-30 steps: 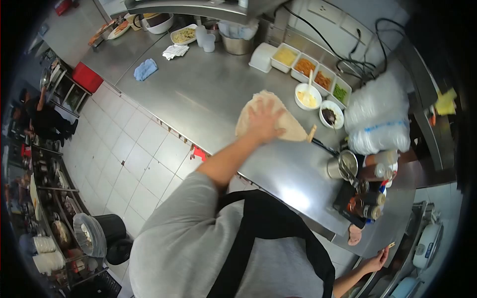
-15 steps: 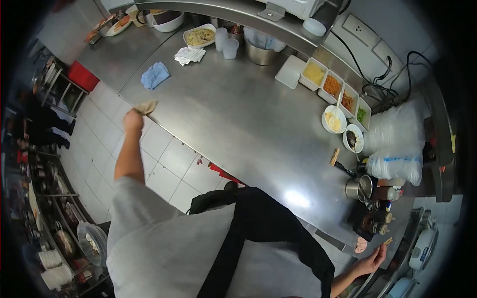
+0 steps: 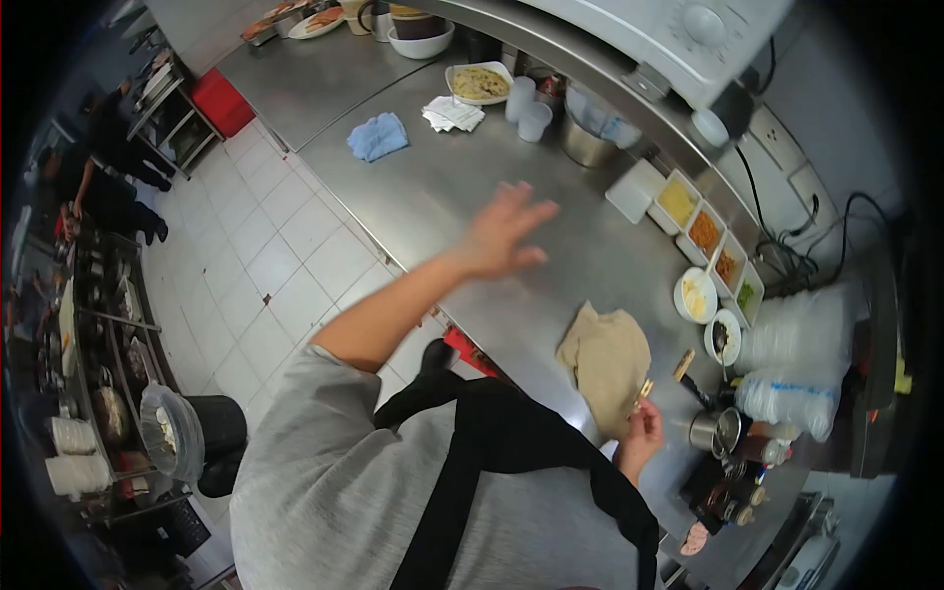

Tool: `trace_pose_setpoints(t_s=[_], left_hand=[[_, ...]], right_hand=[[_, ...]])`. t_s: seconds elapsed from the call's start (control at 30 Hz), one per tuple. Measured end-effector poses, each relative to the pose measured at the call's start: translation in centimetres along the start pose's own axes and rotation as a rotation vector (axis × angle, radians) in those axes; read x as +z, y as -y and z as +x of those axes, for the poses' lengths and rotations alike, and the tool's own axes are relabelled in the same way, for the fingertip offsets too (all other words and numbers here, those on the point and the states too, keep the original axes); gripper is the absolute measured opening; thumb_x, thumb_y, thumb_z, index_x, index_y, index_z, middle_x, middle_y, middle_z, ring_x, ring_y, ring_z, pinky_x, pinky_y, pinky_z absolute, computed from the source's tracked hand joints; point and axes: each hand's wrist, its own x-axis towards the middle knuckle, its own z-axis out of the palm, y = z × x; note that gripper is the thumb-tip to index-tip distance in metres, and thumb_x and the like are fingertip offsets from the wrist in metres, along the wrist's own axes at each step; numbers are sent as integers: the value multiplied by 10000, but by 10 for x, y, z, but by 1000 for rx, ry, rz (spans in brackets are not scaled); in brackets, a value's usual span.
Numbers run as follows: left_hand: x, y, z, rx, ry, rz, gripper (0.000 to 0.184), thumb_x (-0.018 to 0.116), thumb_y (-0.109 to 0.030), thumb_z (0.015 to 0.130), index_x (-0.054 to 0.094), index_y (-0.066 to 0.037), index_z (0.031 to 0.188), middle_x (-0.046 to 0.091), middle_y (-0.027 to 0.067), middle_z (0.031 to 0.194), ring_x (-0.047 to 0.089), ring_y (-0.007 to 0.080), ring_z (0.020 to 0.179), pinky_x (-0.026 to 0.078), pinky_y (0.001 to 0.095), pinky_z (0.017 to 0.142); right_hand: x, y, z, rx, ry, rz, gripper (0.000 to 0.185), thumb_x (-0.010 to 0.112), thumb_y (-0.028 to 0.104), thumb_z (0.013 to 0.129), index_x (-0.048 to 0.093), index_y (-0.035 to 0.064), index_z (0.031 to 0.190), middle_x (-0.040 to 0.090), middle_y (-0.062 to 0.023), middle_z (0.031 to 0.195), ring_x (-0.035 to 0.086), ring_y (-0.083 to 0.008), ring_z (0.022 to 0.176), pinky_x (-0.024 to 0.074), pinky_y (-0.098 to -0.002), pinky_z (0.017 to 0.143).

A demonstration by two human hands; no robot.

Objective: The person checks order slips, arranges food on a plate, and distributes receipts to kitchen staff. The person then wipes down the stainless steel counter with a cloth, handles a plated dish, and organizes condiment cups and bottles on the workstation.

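My left hand (image 3: 503, 234) is over the middle of the steel counter (image 3: 423, 197), its fingers spread and nothing in it. A beige cloth (image 3: 605, 359) lies crumpled on the counter near its front edge. Beside the cloth's lower right part, my right hand (image 3: 642, 433) pinches a small light-brown item (image 3: 643, 391), too small to name. Whether this hand touches the cloth is unclear. To its right are a wooden-coloured piece (image 3: 684, 366) with a black handle and a metal pot (image 3: 715, 431).
Food tubs (image 3: 703, 231), two small bowls (image 3: 695, 295) and plastic-wrapped containers (image 3: 801, 344) stand at right. Bottles (image 3: 762, 449) cluster lower right. A blue cloth (image 3: 378, 137), napkins (image 3: 453, 114) and a plate of food (image 3: 480, 83) are at the back. People (image 3: 118, 147) stand far left.
My left hand has moved right from the counter's left front edge and let go of the beige cloth, which now lies spread further right. My right hand has come up to the counter. The view has shifted.
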Motion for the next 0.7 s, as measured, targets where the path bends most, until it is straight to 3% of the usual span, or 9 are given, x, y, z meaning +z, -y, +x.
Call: trace_pose_setpoints(t_s=[0.17, 0.3, 0.33, 0.37, 0.4, 0.5, 0.57, 0.67, 0.7], left_hand=[[-81, 178, -2, -491, -157, 601, 625, 694, -334, 732, 449, -264, 1303, 236, 177, 1457, 211, 430, 1324, 271, 561, 1023], [-99, 311, -15, -363, -129, 532, 481, 645, -249, 752, 553, -250, 1224, 257, 121, 1463, 254, 381, 1321, 247, 494, 1063], [-92, 354, -20, -397, -134, 391, 437, 594, -225, 789, 558, -189, 1223, 332, 165, 1418, 314, 372, 1295, 269, 472, 1058], [-76, 448, -32, -204, -117, 624, 393, 514, -185, 846, 540, -116, 1232, 418, 221, 1338, 384, 377, 1245, 301, 438, 1044], [-104, 414, -19, -394, -206, 430, 357, 426, -142, 894, 534, -64, 1226, 465, 252, 1278, 418, 390, 1210, 320, 419, 1032], [-130, 521, 17, -698, -283, 228, 375, 437, -250, 928, 540, -46, 1224, 404, 249, 1330, 402, 367, 1220, 312, 391, 1038], [-163, 541, 59, -772, -249, 291, 430, 444, -314, 930, 460, -127, 1317, 353, 231, 1380, 358, 354, 1265, 295, 394, 1047], [-188, 530, 111, -540, -267, 647, 557, 454, -446, 906, 320, -231, 1403, 254, 179, 1453, 249, 346, 1335, 268, 482, 1044], [-195, 503, 127, -642, -266, 583, 587, 458, -475, 894, 286, -258, 1411, 222, 161, 1469, 213, 347, 1348, 258, 516, 1034]], right_hand=[[35, -5, 0, -37, -28, -81, 107, 598, 69, 843, 620, 23, 937, 565, -1, 878, 507, -89, 782, 406, -224, 733], [62, -22, 16, -197, -231, -251, 66, 598, 48, 821, 647, 40, 864, 564, -41, 896, 532, -137, 794, 429, -253, 728], [73, -14, 14, -240, -292, -342, 69, 600, 42, 812, 652, 47, 858, 571, -52, 898, 537, -149, 786, 434, -258, 719], [83, -6, 11, -264, -352, -442, 74, 601, 36, 804, 656, 53, 851, 577, -62, 900, 542, -160, 778, 440, -263, 711], [89, -7, 11, -256, -412, -462, 100, 599, 18, 782, 668, 70, 833, 582, -80, 892, 545, -175, 756, 448, -269, 684], [101, -3, 9, -174, -529, -515, 121, 598, -6, 775, 668, 65, 843, 563, -62, 866, 527, -141, 723, 436, -241, 668], [112, -6, 10, -191, -629, -531, 137, 590, -25, 757, 668, 68, 819, 562, -63, 862, 523, -146, 706, 440, -248, 657], [120, -13, 9, -249, -717, -585, 128, 589, -33, 753, 662, 61, 801, 567, -63, 852, 522, -146, 688, 441, -253, 648], [121, -14, 10, -266, -736, -594, 124, 589, -36, 751, 658, 58, 796, 571, -64, 843, 524, -147, 682, 441, -256, 644]])
